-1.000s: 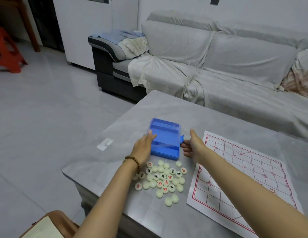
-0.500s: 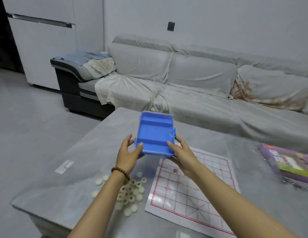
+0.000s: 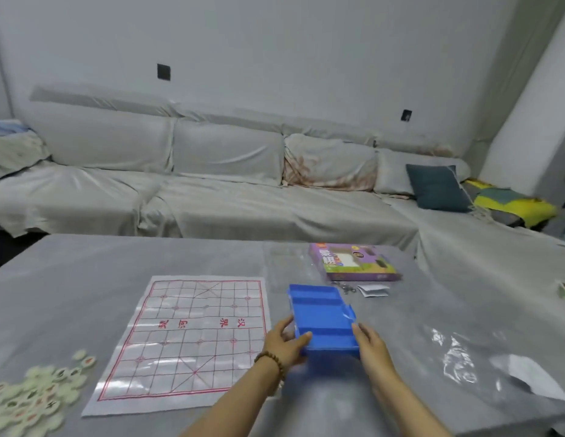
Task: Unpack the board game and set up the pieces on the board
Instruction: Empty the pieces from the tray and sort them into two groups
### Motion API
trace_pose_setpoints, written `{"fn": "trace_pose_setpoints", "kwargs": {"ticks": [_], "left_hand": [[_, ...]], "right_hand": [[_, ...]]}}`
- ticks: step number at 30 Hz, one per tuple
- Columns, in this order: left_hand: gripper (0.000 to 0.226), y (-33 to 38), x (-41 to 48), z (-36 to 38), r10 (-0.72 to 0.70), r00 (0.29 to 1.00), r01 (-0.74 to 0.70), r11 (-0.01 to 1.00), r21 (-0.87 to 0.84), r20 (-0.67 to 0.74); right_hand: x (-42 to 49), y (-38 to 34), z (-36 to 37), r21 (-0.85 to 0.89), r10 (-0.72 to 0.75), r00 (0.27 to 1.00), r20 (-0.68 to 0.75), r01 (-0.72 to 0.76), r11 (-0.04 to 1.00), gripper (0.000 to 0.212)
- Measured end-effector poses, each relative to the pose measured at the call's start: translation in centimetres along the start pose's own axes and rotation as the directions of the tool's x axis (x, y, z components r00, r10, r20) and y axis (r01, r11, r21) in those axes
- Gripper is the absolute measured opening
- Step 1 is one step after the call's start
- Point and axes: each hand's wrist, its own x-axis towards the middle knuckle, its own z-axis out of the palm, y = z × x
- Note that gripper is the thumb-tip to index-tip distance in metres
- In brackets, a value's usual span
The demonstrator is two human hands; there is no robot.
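Tray (image 3: 322, 316) shifted right of board (image 3: 192, 335); left hand (image 3: 284, 345), right hand (image 3: 371, 346) grip it, seemingly empty.

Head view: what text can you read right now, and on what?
"楚河" in red, upside down, on the board, middle band.
"汉界" likewise, same band.
"象棋" on the purple box; smaller print unreadable.
The pieces: characters too blurred.

blue tray (image 3: 322, 320) carried across, now right of board (image 3: 192, 335)
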Motion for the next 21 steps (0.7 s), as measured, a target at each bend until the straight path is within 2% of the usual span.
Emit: {"fn": "trace_pose_setpoints", "kwargs": {"ticks": [3, 5, 8, 11, 14, 16, 18, 20, 21], "left_hand": [[0.06, -2.4, 2.0, 4.3, -0.001, 0.999, 0.001, 1.0, -0.012, -0.034], [0.057, -3.5, 3.2, 6.5, 0.006, 0.997, -0.005, 1.0, 0.013, -0.075], [0.055, -5.1, 4.6, 8.9, -0.01, 0.994, 0.016, 0.999, 0.052, -0.108], [0.053, -6.5, 6.0, 10.5, -0.005, 0.996, 0.012, 0.996, 0.085, -0.091], [0.053, -7.6, 6.7, 11.7, 0.049, 0.994, -0.023, 0.968, 0.248, -0.097], [0.056, -7.7, 6.9, 12.3, 0.104, 0.992, -0.057, 0.885, 0.463, -0.076], [0.057, -7.3, 7.0, 12.4, 0.121, 0.992, -0.061, 0.714, 0.697, -0.037], [0.059, -7.3, 7.4, 12.4, 0.116, 0.993, -0.049, 0.574, 0.818, -0.022], [0.06, -7.3, 7.6, 12.4, 0.109, 0.994, -0.052, 0.546, 0.836, -0.009]], "right_hand": [[0.4, 1.1, -2.2, -0.015, -0.05, 0.994, -0.093, 0.049, 0.999, 0.038], [0.9, 2.0, -3.1, -0.102, -0.08, 0.991, -0.103, 0.069, 0.992, 0.04], [2.0, 3.1, -4.5, -0.263, -0.081, 0.995, -0.051, 0.065, 0.963, 0.042], [2.8, 4.0, -5.8, -0.439, -0.004, 0.997, 0.071, 0.034, 0.898, 0.046], [3.6, 5.3, -6.7, -0.573, 0.006, 0.996, 0.088, 0.045, 0.818, 0.048], [4.0, 6.0, -7.2, -0.653, -0.013, 0.997, 0.072, 0.057, 0.755, 0.049], [4.1, 6.4, -7.8, -0.688, -0.023, 0.998, 0.057, 0.056, 0.723, 0.05], [4.1, 6.7, -8.2, -0.725, -0.031, 0.997, 0.073, 0.075, 0.684, 0.05], [4.1, 6.7, -8.3, -0.742, -0.031, 0.996, 0.079, 0.08, 0.665, 0.05]]}}
